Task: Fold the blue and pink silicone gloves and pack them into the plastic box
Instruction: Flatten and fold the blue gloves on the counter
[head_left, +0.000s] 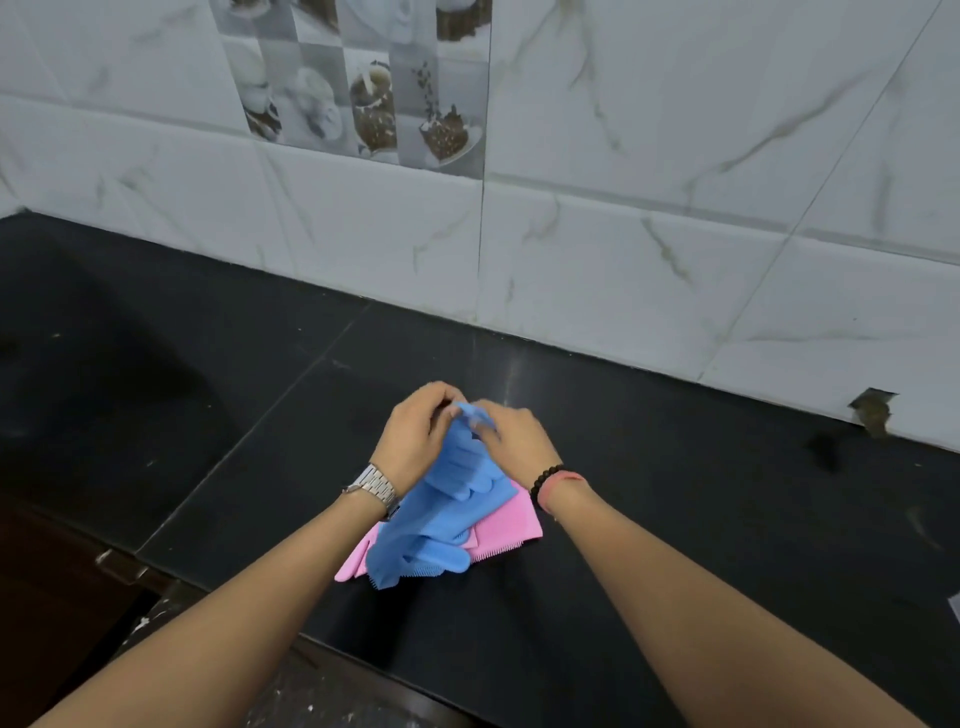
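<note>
A blue silicone glove (447, 499) is lifted by its top edge above the black countertop (675, 493). My left hand (415, 436) and my right hand (514, 436) both pinch that upper edge, close together. The glove's lower part and bristled side drape down onto a second blue glove (415, 558), which lies flat. Under both lies the pink silicone glove (511, 525), flat on the counter, with its fingers poking out at the lower left. No plastic box shows in the head view.
A tiled marble-look wall (675, 208) rises right behind the counter. The counter's front edge (156, 561) runs at the lower left, with a drop beyond it. A small chipped hole in the tile (872, 413) sits at the right.
</note>
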